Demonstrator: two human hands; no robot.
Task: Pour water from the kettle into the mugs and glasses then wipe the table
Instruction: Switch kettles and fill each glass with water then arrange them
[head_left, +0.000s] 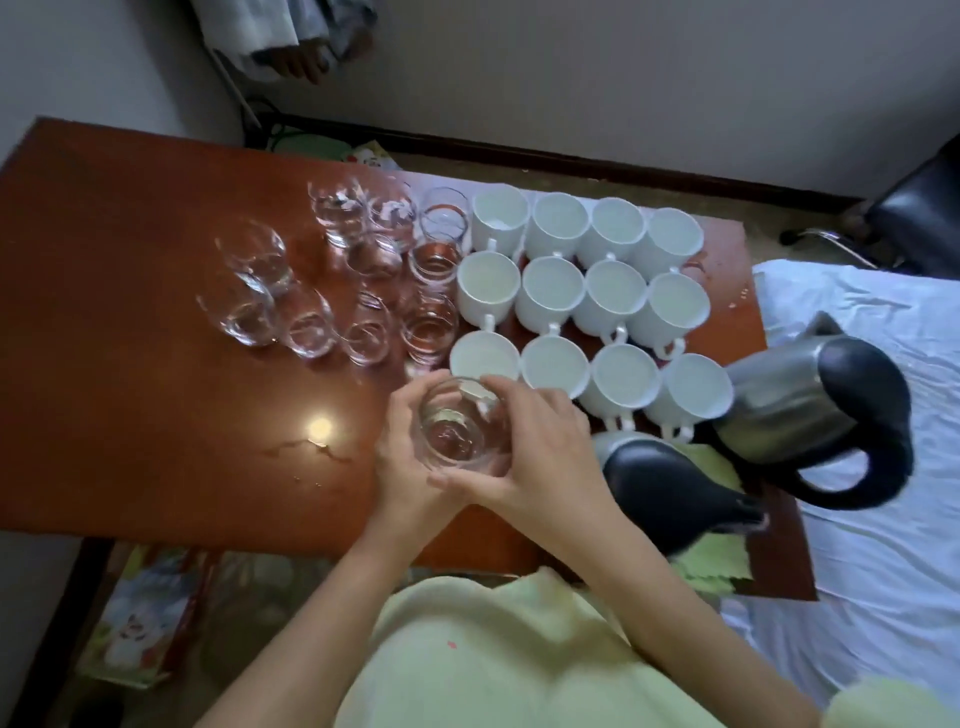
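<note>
Clear, short, round-bodied glass (457, 434) gripped between both hands above the near middle of the reddish-brown table (130, 291); some water visible at its bottom. Left hand (402, 467) wrapped around the left side of the glass, fingers curled under it. Right hand (545, 457) clasped over the right side, fingertips on the rim. Just beyond the held glass, twelve white mugs (550, 291) in three rows of four toward the far right corner, pale inside, handles pointing toward the near edge. Left of the mugs, a loose cluster of clear glasses (363, 270), several with water. Steel kettle (810, 410) with black lid and handle at the right edge of the table; second kettle (670, 493) with black top near the near right corner, resting on a yellow-green cloth (722, 566). Small spill marks (311, 452) on the table left of the hands.
</note>
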